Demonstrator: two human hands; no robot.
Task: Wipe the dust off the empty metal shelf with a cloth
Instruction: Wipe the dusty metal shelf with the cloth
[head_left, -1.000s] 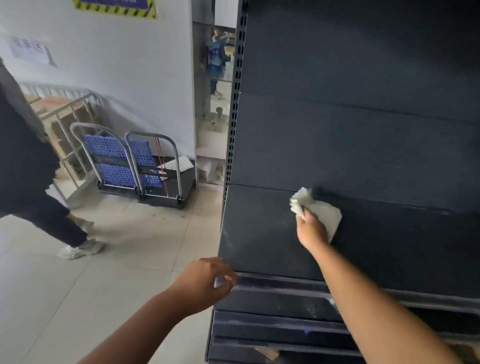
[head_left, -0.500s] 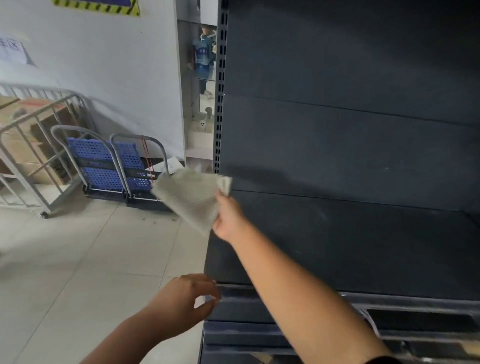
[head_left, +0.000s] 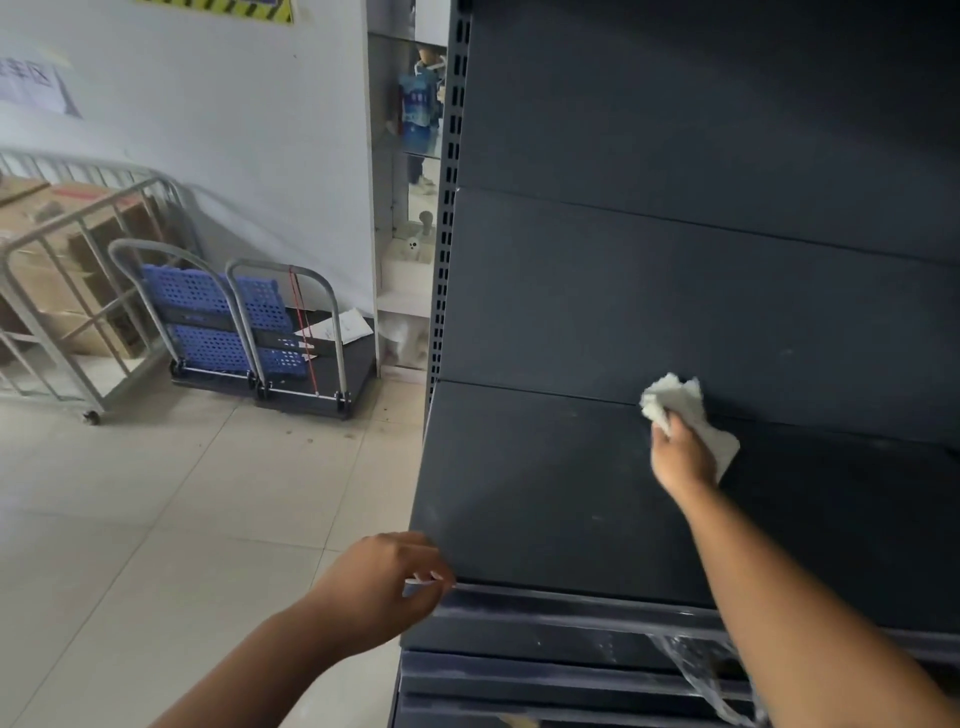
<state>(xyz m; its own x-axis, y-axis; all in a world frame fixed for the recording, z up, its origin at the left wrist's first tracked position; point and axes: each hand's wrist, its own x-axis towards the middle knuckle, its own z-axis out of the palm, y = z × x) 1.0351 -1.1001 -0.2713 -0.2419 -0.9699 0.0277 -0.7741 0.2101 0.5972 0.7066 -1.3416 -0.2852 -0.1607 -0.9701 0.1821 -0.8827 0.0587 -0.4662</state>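
The dark metal shelf (head_left: 545, 493) fills the right half of the view, its flat board bare and faintly dusty. My right hand (head_left: 680, 457) is closed on a crumpled white cloth (head_left: 680, 410) and presses it onto the board near the back panel, right of the middle. My left hand (head_left: 384, 577) rests at the shelf's front left corner, fingers curled on the edge. Part of the cloth is hidden under my right hand.
Lower shelf rails (head_left: 545, 639) stick out below the board, with a scrap of clear plastic (head_left: 696, 675). On the tiled floor to the left stand two folded blue platform carts (head_left: 244, 332) and a metal roll cage (head_left: 78, 291) with cardboard boxes against the white wall.
My right hand swung the cloth out past the shelf's left end and has now come back onto the board near the back. A person who walked by at the left is gone.
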